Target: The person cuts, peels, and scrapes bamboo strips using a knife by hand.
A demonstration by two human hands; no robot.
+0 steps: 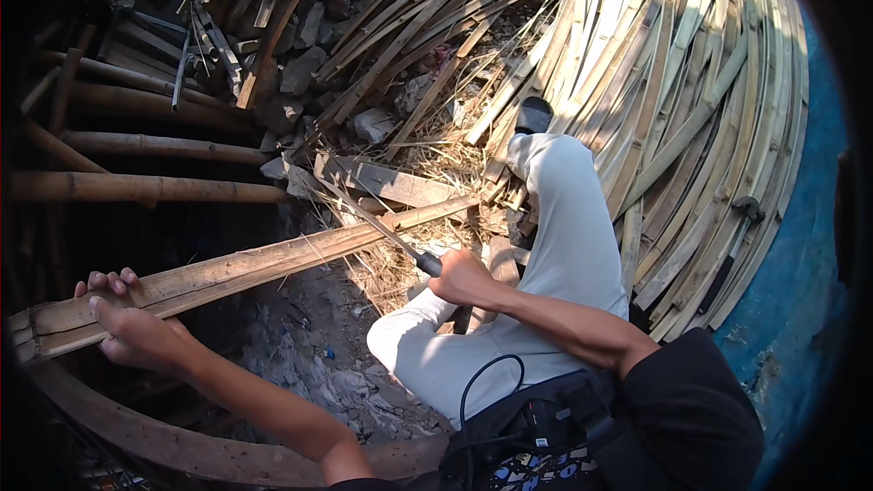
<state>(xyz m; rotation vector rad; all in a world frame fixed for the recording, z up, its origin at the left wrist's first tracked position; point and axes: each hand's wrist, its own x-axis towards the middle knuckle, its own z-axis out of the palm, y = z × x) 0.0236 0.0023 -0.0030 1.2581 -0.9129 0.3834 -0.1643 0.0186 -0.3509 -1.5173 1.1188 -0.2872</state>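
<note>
A long split bamboo piece (245,268) slants from the left edge up to the middle of the view. My left hand (136,327) is closed round its near left end, thumb on the close side and fingertips showing over the far side. In my right hand (468,279) is the dark handle of a long-bladed knife (386,232). Its narrow blade points up and left and crosses over the bamboo near the far end. Whether the edge touches the bamboo, I cannot tell. That far end lies by a wooden block (400,184) among straw-like shavings (455,141).
Long bamboo strips (673,82) are heaped at the upper right, with a hammer (748,209) lying on them. Bamboo poles (150,187) span a dark hollow on the left. Stones (305,68) lie at the top. My bent leg (564,209) is beside the knife hand.
</note>
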